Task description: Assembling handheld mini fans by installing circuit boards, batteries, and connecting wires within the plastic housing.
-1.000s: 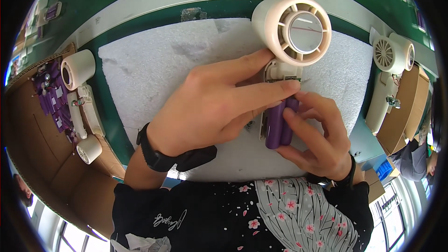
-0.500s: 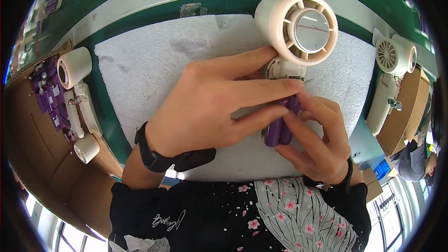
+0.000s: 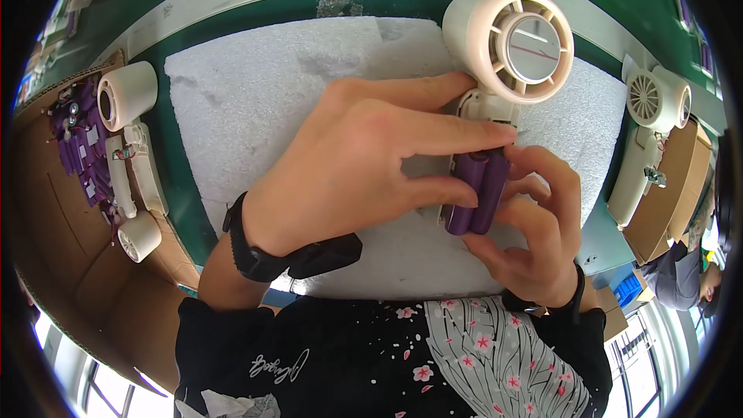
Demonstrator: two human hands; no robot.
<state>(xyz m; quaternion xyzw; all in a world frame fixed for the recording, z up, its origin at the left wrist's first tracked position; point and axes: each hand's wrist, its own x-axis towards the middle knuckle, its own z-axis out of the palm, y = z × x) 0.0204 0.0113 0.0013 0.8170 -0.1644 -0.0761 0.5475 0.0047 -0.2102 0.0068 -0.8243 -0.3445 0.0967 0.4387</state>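
Left hand (image 3: 348, 162): back upward, forearm in from lower left, wrist nearly in line with it. Fingers spread, reaching rightward. Middle finger tip tucked just under the fan head (image 3: 534, 48); forefinger straight across the top of the purple cells (image 3: 487, 186); thumb on their left flank. Closed on the cells, thumb and forefinger apart.

Right hand (image 3: 542, 224): in from lower right, fingers bent, turned toward the cells. Gripping these from the right, uppermost fingertip by their upper end, lowest digit near the bottom end.

Cells lie side by side between the hands, along the open pale handle, slightly tilted. Fan head just beyond the fingertips of both.

White foam sheet (image 3: 248, 101) under both hands, on the green counter (image 3: 179, 178). Well left of the left hand: cardboard box (image 3: 66, 209), purple packs inside. Right of the right hand: another pale fan (image 3: 635, 162).
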